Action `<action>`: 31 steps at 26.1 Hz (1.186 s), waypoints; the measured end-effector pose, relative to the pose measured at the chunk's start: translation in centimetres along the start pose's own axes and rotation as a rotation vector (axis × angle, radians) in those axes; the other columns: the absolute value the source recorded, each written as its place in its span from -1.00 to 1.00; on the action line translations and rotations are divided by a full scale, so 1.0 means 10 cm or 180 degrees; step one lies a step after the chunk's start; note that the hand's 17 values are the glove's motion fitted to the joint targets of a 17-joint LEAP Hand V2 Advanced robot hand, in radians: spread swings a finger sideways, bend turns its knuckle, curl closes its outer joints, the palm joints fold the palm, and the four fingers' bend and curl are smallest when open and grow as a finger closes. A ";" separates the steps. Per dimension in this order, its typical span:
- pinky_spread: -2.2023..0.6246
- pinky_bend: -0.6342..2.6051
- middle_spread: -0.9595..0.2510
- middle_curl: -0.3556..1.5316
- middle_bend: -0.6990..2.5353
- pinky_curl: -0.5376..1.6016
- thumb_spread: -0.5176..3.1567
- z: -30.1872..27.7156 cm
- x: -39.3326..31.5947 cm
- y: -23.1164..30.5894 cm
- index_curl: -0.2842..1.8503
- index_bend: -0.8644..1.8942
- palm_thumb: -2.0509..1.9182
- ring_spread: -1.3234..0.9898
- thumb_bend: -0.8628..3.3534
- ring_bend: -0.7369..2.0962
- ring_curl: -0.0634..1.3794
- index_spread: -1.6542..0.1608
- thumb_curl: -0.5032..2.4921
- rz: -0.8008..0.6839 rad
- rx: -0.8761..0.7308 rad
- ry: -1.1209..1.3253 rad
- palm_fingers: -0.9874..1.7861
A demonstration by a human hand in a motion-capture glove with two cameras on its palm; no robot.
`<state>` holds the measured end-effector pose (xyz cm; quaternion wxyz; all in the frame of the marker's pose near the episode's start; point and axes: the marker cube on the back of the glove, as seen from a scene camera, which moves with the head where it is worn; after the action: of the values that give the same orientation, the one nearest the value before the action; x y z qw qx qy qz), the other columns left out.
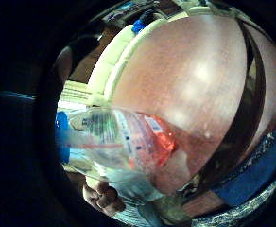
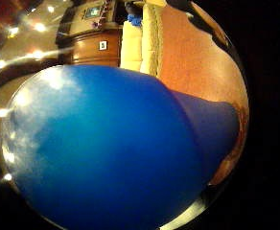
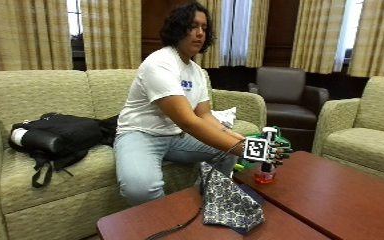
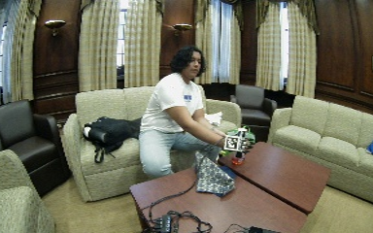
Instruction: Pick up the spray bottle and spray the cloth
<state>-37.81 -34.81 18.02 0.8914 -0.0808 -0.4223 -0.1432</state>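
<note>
the gloved right hand is wrapping its fingers around the spray bottle standing on the table; it probably ought to be lifting it upright and aiming the nozzle toward the patterned cloth nearby.

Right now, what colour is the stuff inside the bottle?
Red-orange liquid in the clear bottle, seen best in the little-finger palm view.

Tabletop beyond the spray bottle open — patterned cloth hangs just beside, toward the person.
</note>
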 end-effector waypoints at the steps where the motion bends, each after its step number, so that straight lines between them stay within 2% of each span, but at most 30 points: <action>1: 0.55 -0.38 0.22 -0.21 -0.39 -0.13 -0.34 0.01 0.01 0.02 -0.37 -0.35 0.36 -0.06 -0.63 -0.18 -0.36 0.38 -0.26 0.0007 -0.0045 0.0025 -0.06; 7: 0.59 -0.35 0.25 -0.24 -0.43 -0.14 -0.32 -0.12 0.06 0.20 -0.46 -0.35 0.33 -0.06 -0.62 -0.20 -0.43 0.35 -0.31 0.0039 -0.0235 0.0420 -0.18; 15: 0.63 -0.36 0.27 -0.24 -0.43 -0.15 -0.30 -0.59 0.12 0.64 -0.51 -0.31 0.30 -0.06 -0.62 -0.21 -0.45 0.34 -0.35 -0.0151 -0.0519 0.1791 -0.24; 20: 0.64 -0.36 0.29 -0.25 -0.43 -0.16 -0.29 -1.15 0.15 0.91 -0.53 -0.30 0.28 -0.05 -0.62 -0.20 -0.46 0.33 -0.37 -0.0325 -0.0763 0.2577 -0.24; 31: 0.65 -0.36 0.30 -0.25 -0.42 -0.16 -0.28 -1.74 -0.04 1.46 -0.55 -0.29 0.25 -0.05 -0.61 -0.20 -0.47 0.32 -0.40 -0.0530 -0.0785 0.2984 -0.25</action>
<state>-20.61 -25.58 6.45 0.9548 -0.0785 0.0394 -0.2838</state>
